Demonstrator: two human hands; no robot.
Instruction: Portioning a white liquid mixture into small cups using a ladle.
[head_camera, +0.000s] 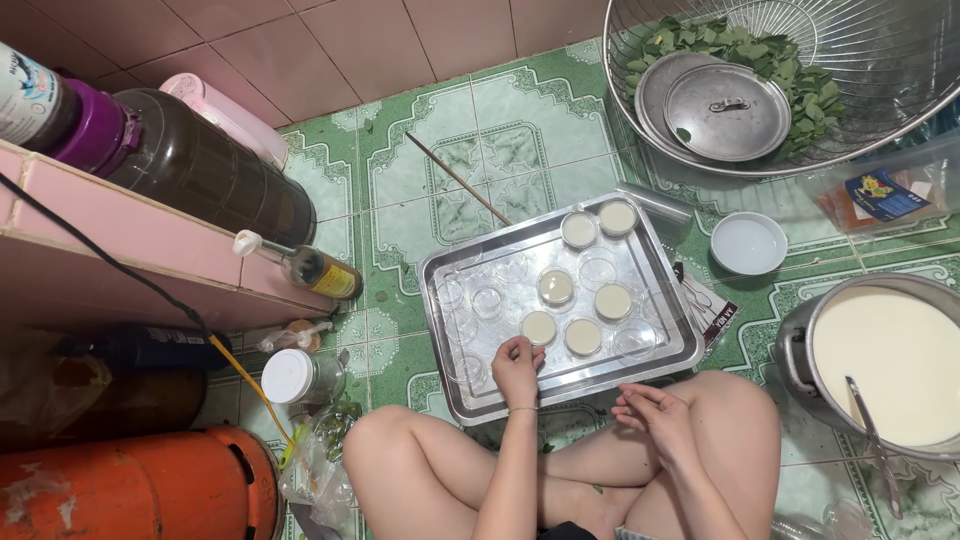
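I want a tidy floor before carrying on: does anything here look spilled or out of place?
No spill shows. A thin stick lies loose on the tiles beyond the steel tray, and green leaf scraps sit beside the left knee.

Evenly and softly lit from overhead, no hard shadows. Bright glare on the steel tray beyond the left hand's fingers, and on the pot of milky liquid off past the right hand. Sharp centrally; bowed and slightly soft toward the edges.
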